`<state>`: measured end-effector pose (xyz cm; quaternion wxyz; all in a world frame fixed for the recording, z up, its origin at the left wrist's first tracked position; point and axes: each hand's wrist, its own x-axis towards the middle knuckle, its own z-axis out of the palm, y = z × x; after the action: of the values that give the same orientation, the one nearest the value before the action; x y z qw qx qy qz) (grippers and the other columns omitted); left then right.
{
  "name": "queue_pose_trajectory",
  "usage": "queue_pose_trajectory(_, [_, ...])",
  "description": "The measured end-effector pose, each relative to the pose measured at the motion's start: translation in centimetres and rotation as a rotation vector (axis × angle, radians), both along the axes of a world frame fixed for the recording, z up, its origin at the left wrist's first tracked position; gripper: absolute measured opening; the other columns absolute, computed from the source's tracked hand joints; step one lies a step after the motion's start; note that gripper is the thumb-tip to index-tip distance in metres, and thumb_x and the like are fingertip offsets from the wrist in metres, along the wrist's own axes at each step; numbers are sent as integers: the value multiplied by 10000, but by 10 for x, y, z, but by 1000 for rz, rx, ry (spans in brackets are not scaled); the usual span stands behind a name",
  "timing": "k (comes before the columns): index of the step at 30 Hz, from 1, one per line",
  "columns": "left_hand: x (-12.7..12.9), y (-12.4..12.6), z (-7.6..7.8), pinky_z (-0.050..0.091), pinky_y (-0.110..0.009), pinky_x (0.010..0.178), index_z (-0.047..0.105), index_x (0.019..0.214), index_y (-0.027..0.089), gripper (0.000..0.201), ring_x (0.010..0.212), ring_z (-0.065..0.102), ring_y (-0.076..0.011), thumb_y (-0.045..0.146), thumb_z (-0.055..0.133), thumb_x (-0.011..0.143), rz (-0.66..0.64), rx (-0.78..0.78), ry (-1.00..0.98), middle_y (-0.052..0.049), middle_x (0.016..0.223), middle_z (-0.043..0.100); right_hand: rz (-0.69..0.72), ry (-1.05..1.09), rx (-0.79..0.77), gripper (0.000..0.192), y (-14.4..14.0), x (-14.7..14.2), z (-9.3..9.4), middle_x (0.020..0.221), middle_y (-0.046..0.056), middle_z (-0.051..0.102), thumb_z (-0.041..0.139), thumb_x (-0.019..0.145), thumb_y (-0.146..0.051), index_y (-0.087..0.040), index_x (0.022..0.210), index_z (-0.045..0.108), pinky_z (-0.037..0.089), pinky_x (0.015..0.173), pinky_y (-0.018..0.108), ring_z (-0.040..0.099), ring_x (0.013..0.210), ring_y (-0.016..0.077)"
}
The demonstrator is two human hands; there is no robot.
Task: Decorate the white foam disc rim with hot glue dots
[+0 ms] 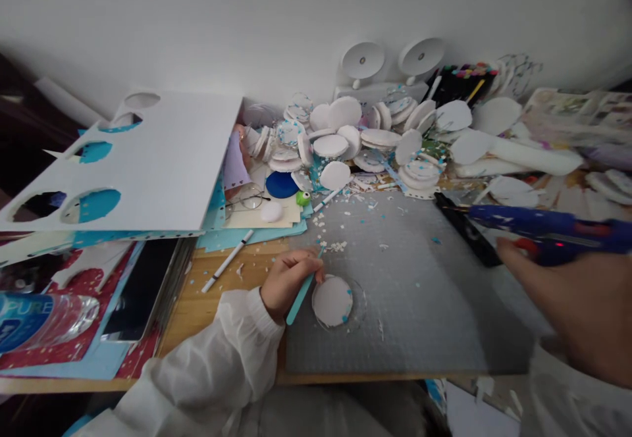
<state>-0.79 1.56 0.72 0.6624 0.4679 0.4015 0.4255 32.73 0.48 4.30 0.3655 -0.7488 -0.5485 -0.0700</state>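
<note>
Our left hand (pixel 289 279) rests low on the edge of the grey cutting mat (pixel 424 292), wrist bent in from a white sleeve (pixel 217 358), knuckles up. Its grip is narrow and closed on one teal strip (pixel 300 297), which runs aslant from under the fingers toward the near edge of the mat. Just right of that grip, touching the strip's side, lies one white foam disc (pixel 332 301) flat on the mat, with a clear round film showing under its right rim.

Our right hand (pixel 573 305) comes in large and blurred from the right, raised above the bench (pixel 222 272), forearm sloping up from the lower corner. Its grip is wrapped round one blue glue gun (pixel 543 226), whose nozzle points left, well apart from the disc. A red trigger shows by the fingers.

Beyond the left grip, at the far end of the mat, a heap of white discs (pixel 365 137) lies piled against the wall; they overlap too much for us to count. Left of the grip we see two white pens: one pen (pixel 228 260) on the bare wood, another near the heap. Farther left a white board (pixel 162 160) with six cut round holes leans over blue sheets, and one water bottle (pixel 39 318) lies on its side. One pair of glasses (pixel 244 199) sits behind the pen.
</note>
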Motion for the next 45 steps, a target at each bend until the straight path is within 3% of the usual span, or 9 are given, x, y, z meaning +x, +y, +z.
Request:
queue_pose_trajectory(2, [-1, 0, -1, 346, -270, 588, 587, 456, 151, 316, 593, 463, -137, 288, 609, 740, -26, 34, 24, -26, 547, 524, -51, 44, -91, 317, 10, -24, 2, 384, -10, 401, 736, 522, -305, -250, 475, 427, 285, 410, 318, 392, 370, 150])
queue_pose_trajectory(5, [-2, 1, -2, 353, -277, 598, 595, 452, 152, 350, 595, 464, -141, 343, 656, 738, -60, 82, 51, -27, 527, 524, 179, 128, -146, 269, 24, -56, -3, 354, -26, 411, 645, 561, -225, -230, 430, 410, 319, 392, 272, 404, 345, 122])
queue_pose_trajectory(9, [-3, 2, -2, 360, -281, 600, 574, 451, 153, 402, 589, 468, -139, 386, 651, 769, -110, 174, 98, -27, 522, 514, 525, 131, -46, 116, 33, -82, -23, 469, -9, 535, 592, 622, -236, -219, 563, 494, 407, 422, 266, 513, 428, 156])
queue_pose_trajectory(13, [-3, 1, -1, 376, -281, 592, 549, 474, 159, 405, 601, 488, -146, 379, 612, 808, -176, 266, 180, -35, 556, 517, 680, 108, -12, 127, 28, -88, -41, 598, -7, 599, 603, 659, -259, -222, 766, 547, 471, 477, 280, 583, 517, 177])
queue_pose_trajectory(23, [0, 1, 3, 364, -302, 590, 402, 498, 187, 390, 594, 447, -149, 311, 575, 825, -213, 375, 271, -20, 554, 463, 726, 163, -22, 208, 18, -86, -45, 681, -10, 582, 645, 679, -262, -238, 827, 502, 473, 506, 271, 589, 577, 164])
queue_pose_trajectory(45, [0, 1, -3, 372, -275, 585, 410, 519, 171, 333, 599, 458, -131, 217, 580, 802, -201, 433, 227, -19, 573, 488, 682, 141, -35, 181, 16, -86, -42, 689, -12, 572, 629, 676, -226, -233, 808, 507, 464, 557, 283, 585, 609, 166])
